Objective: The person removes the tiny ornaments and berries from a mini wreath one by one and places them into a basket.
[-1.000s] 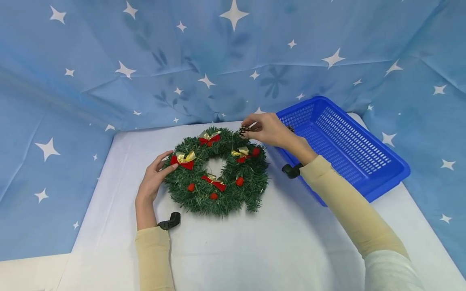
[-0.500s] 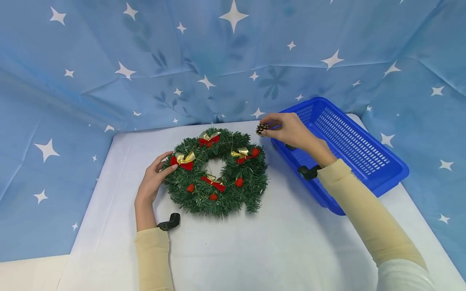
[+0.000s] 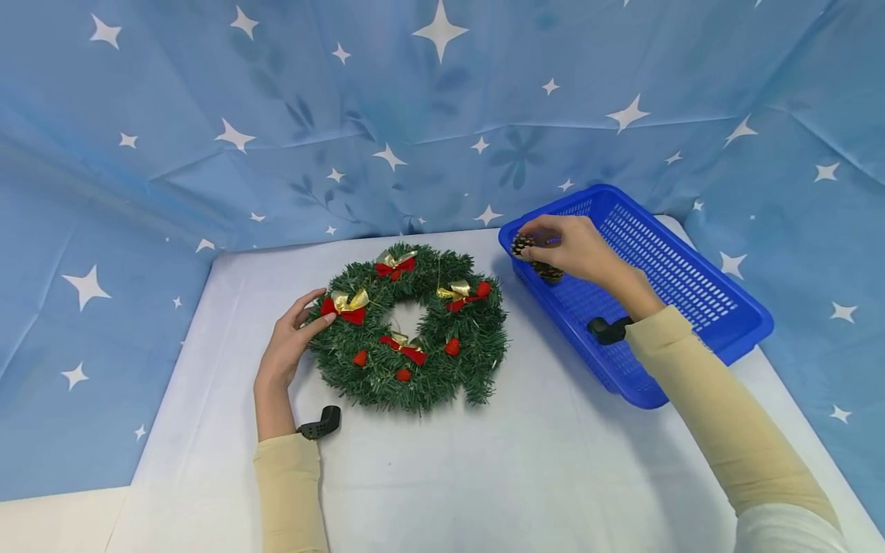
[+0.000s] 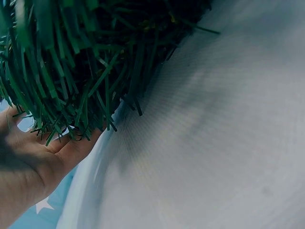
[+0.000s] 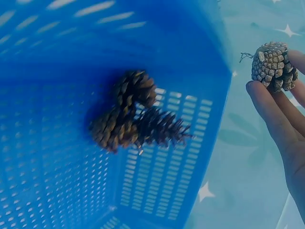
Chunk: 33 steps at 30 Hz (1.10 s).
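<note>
A green Christmas wreath [image 3: 369, 380] with red and gold bows [image 3: 347, 306] and red berries lies on the table. My left hand [image 3: 285, 353] holds its left edge, thumb over the top; in the left wrist view the fingers reach under the green needles [image 4: 71, 71]. Up at the back, my right hand [image 3: 581, 250] pinches a pine cone [image 5: 270, 69] between thumb and fingers, over the near-left corner of the blue basket [image 3: 691, 269]. A thin wire loop sticks out from this cone. Three more pine cones [image 5: 114, 129] lie together inside the basket.
The basket stands tilted at the back right of the white-covered table [image 3: 498, 476], to the right of the wreath. A blue star-patterned curtain [image 3: 442, 100] hangs behind and along both sides.
My right hand has carried the pine cone rightward, away from the wreath's top right, to over the basket's corner. The basket's near end has shifted slightly. My left hand stays on the wreath.
</note>
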Tool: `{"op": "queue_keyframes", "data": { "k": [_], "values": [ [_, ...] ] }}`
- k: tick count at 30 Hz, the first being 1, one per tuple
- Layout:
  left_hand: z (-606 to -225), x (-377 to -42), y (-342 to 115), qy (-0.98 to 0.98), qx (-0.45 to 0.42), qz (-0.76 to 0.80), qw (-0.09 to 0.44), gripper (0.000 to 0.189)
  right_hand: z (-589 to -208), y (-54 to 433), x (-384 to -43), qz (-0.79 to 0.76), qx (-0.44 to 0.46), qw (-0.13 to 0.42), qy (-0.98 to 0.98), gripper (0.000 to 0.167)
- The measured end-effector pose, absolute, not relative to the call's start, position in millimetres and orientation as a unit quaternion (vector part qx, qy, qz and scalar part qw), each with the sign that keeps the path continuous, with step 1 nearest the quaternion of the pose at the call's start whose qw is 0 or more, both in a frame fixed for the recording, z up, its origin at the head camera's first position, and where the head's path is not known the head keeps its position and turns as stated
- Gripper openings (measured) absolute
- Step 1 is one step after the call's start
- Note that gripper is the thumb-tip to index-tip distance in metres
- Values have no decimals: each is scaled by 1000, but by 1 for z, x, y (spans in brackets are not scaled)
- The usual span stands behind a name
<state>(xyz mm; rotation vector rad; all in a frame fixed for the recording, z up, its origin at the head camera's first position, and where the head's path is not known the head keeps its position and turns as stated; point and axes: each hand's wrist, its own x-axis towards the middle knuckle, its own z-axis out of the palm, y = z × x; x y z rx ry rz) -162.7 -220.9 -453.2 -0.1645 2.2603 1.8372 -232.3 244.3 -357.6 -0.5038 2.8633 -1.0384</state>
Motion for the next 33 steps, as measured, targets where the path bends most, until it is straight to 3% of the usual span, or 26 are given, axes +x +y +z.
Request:
{"op": "queue_keyframes", "data": {
  "k": [10, 19, 33],
  "values": [
    [-457, -166, -224, 772, -58, 623, 113, 68, -367, 266, -227, -328, -143, 32, 933, 32],
    [-483, -174, -231, 774, -57, 621, 107, 70, -384, 286, -220, -302, -131, 55, 943, 34],
    [-481, -176, -232, 781, -57, 613, 105, 69, -416, 296, -220, -260, -163, 78, 948, 34]
  ]
}}
